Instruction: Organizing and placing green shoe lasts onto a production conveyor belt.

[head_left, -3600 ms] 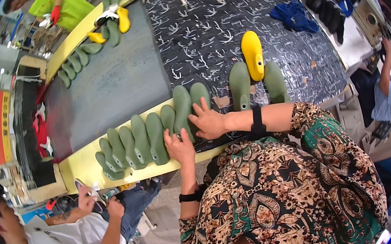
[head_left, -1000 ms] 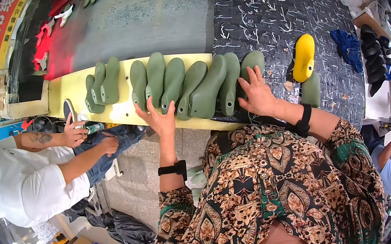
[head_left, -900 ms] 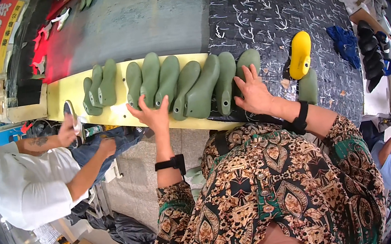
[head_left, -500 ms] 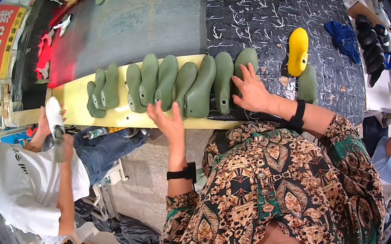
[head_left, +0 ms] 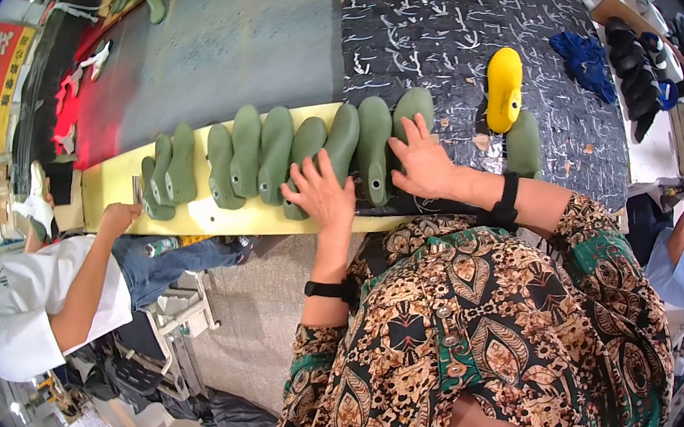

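A row of green shoe lasts stands along the table's near edge, several in number. My left hand (head_left: 322,192), fingers spread, lies over the lower ends of a short green last (head_left: 309,138) and the taller green last (head_left: 343,135) beside it. My right hand (head_left: 423,161) has its fingers spread against the green last (head_left: 414,105) at the row's right end, covering its lower part. Between my hands stands another green last (head_left: 374,145), with a round hole near its bottom. Neither hand is closed around a last.
To the right lie a yellow shoe last (head_left: 504,89) and another green last (head_left: 523,144) near my right forearm. A yellow board (head_left: 206,217) lies under the row's left part. A co-worker in a white shirt (head_left: 36,294) is at the left. Blue cloth (head_left: 582,64) lies far right.
My left hand has moved right and onto the lasts; my right hand stays at the row's right end. The co-worker has turned, one hand now near the row's left end. The whole view has shifted slightly.
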A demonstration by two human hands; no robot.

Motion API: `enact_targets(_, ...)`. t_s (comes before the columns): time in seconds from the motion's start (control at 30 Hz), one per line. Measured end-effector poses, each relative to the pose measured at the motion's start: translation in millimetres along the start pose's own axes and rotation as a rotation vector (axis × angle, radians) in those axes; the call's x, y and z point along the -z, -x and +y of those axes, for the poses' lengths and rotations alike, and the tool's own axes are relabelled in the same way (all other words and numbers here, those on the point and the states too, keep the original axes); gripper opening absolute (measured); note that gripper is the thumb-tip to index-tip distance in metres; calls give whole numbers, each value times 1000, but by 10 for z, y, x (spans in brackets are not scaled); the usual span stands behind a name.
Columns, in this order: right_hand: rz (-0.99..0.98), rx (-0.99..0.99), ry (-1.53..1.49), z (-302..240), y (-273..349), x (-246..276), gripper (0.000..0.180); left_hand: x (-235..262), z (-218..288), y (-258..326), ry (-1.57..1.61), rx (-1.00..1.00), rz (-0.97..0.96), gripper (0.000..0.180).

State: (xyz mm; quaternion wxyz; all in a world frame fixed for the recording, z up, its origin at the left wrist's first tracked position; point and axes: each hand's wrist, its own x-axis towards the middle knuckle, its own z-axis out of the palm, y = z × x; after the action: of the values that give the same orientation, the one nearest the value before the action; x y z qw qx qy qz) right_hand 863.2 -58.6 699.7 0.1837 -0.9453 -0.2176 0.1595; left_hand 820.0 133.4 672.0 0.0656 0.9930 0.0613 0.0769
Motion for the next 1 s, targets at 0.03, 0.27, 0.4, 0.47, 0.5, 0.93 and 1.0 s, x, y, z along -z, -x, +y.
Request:
enact_targets(0.03,-14,-1,-10,12,0,-18,58,-18,-33,-15,0,-5,2,76)
enact_targets(0.27,-7,-4,-98,18,0,-38,58,-154,-278,-159,-88,48,84,81)
enact_targets(0.4,-25,-46,-52,10,-50,-51,55,-218,-457,-306,-203,85,83,80)
enact_targets(0.47,25,-61,-59,-13,-101,-128,51,-233,-514,-345,-208,100,69,81)
enact_targets(0.5,9,-46,-87,-14,-128,-140,50,-214,-482,-360,-216,94,50,75)
enact_targets(0.93,19,33,-699,-13,-430,-31,57,-205,-79,188,226,-198,102,45)
enact_targets(1.0,-1,30,-360,223,-177,570,52,-203,-104,173,217,-194,137,43)
